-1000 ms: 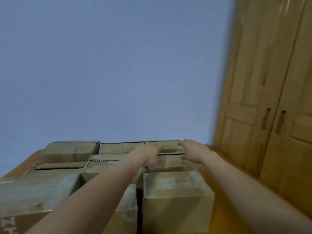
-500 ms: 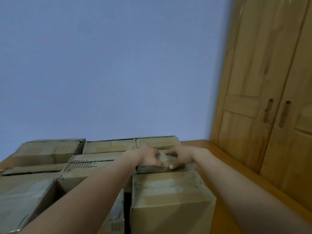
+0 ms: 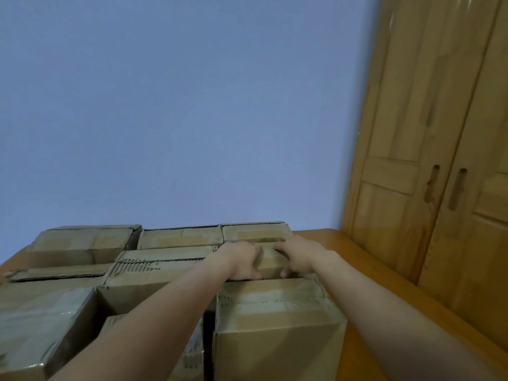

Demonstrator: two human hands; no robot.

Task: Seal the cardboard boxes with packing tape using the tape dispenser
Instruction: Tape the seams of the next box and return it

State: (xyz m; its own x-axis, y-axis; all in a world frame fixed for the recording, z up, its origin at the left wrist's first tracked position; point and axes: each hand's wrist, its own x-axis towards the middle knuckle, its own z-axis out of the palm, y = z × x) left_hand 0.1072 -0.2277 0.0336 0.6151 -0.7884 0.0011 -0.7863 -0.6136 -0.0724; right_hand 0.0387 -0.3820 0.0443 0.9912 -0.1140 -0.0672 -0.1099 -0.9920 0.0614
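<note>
room: blue wall behind; wooden wardrobe [image 3: 428, 166] to the right; wooden surface [image 3: 384, 292] carries a crowd of cardboard boxes
landmark: near box [image 3: 277, 325] at front right, old tape across its top
target box [image 3: 270, 261]: directly behind the near box, touching it; both hands on it
left hand [image 3: 242, 261]: fingers curled over the target box's near edge; grip holding the box
right hand [image 3: 298, 258]: same on the right side of it, thumb tip showing at the near edge; grip holding the box
change: a second ago both hands reached to the far row behind the target box; now pulled back and closed on this one
meaning: probably drawing this box out of the stack for sealing; taping not begun
tape dispenser: not in view; location cannot tell
</note>
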